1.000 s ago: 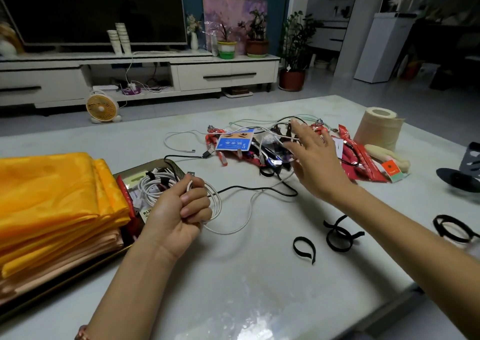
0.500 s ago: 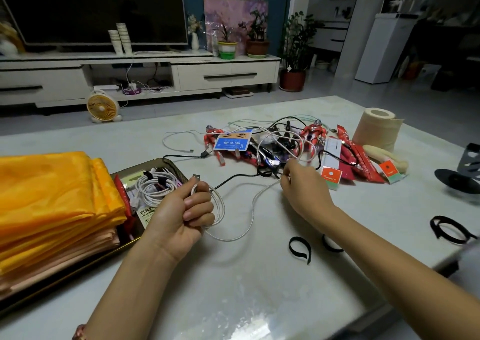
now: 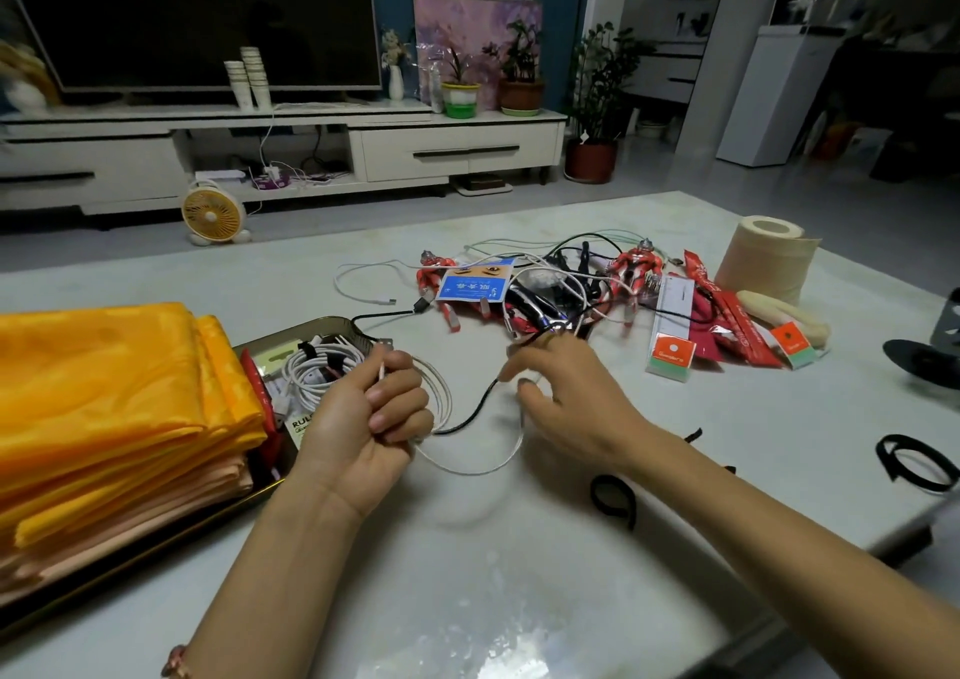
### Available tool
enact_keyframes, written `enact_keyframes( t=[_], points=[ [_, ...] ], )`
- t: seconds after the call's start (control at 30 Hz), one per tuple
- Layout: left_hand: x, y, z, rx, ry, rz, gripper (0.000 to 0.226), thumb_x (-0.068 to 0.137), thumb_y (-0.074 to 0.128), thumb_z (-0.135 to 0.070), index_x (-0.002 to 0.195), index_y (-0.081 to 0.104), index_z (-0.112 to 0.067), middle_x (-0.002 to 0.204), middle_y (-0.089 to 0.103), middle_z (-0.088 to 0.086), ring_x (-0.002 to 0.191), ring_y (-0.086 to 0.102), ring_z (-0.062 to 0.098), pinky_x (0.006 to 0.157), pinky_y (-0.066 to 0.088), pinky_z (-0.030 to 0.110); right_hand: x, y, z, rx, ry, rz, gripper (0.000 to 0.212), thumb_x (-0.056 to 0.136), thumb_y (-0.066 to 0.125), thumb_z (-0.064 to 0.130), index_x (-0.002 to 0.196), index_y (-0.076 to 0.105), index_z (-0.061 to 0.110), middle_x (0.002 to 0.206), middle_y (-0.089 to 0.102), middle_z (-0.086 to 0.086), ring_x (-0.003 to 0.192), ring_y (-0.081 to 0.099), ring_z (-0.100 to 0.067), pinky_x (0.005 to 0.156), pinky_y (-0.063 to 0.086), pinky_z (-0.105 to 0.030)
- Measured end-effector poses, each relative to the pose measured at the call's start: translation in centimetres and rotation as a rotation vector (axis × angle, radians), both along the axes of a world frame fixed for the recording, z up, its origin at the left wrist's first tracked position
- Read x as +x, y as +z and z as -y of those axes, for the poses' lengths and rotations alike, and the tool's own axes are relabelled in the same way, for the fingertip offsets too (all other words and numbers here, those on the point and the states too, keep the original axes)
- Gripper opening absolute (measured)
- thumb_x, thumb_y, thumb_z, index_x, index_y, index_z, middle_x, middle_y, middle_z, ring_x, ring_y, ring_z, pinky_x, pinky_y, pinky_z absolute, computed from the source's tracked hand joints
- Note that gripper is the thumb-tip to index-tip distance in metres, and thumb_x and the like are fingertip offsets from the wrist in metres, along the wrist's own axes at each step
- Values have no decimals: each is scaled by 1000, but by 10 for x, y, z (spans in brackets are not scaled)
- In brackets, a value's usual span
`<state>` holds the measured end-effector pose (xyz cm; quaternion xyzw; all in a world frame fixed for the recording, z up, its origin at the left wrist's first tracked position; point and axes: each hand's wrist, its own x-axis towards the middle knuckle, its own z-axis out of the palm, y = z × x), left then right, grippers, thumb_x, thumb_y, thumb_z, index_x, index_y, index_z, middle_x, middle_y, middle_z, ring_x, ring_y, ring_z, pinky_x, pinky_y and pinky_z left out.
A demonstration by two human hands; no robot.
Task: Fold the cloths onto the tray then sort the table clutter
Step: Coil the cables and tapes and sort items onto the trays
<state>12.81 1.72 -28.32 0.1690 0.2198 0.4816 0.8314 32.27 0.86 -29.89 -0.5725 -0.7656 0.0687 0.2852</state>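
My left hand (image 3: 363,418) is closed in a fist around several turns of the white cable (image 3: 467,470), just beside the tray (image 3: 332,322). One second ago my right hand (image 3: 566,403) was spread open over the clutter pile (image 3: 545,294). It has since drawn back toward me. It now sits close to the left hand, with thumb and fingers pinching the same white cable where a loose loop hangs between the two hands. The fingertips are motion-blurred, so the exact grip is not fully clear.

A black cable (image 3: 467,418) crosses the loop and runs under the right hand. I cannot tell whether that hand holds it too.

Status: the folded cloths (image 3: 104,392) are stacked on the tray, so I judge step one complete. Sorting is in progress: one coiled cable (image 3: 317,372) already lies in the tray, and the current cable is partly wound.

Next action, as I judge it: lay the loop into the left fist. Caution: the cable's far end may still be tangled in the pile. The black straps (image 3: 613,499) lie on the table (image 3: 519,600) near my right forearm.
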Motion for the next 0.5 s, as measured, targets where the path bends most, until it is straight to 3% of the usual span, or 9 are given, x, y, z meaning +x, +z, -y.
enact_keyframes(
  t=[0.07,0.17,0.27,0.37,0.43,0.5],
  points=[
    [-2,1,-1,25,37,96,48,96,44,-30,52,51,-15,38,28,-7,28,19,5,30,18,14,-15,4,22,40,48,33,47,82,32,40,94,69,13,104,62,-8,100,51,-22,86,37,-33],
    [1,0,-2,37,119,140,46,101,35,-32,60,48,-15,40,31,-7,29,27,4,31,25,13,-28,8,41,-30,85,105,53,89,30,50,110,65,17,126,56,-9,124,37,-8,95,33,-28],
    [3,-4,-1,74,134,103,27,93,47,-23,68,47,-16,44,31,-8,31,28,3,33,26,14,-23,7,40,-173,117,61,37,98,40,38,116,62,16,140,45,-6,134,27,-3,99,32,-21],
    [-5,-8,-1,155,31,158,26,59,79,-11,61,53,-14,42,32,-7,33,21,4,32,26,18,-6,5,21,-221,84,22,31,99,42,29,104,64,8,124,56,-4,105,50,-10,85,36,-20],
    [-11,-7,-1,193,9,136,25,55,75,-11,55,50,-16,39,30,-6,37,12,5,31,22,18,9,6,2,-213,21,11,25,97,46,26,90,63,9,99,63,-4,87,54,-16,83,42,-32],
    [-12,-2,-1,188,28,79,21,59,67,-15,53,46,-18,37,28,-6,39,7,4,31,18,18,29,13,-15,-256,-77,-8,23,96,50,22,91,66,7,88,62,-5,77,54,-17,73,45,-30]
  ],
)
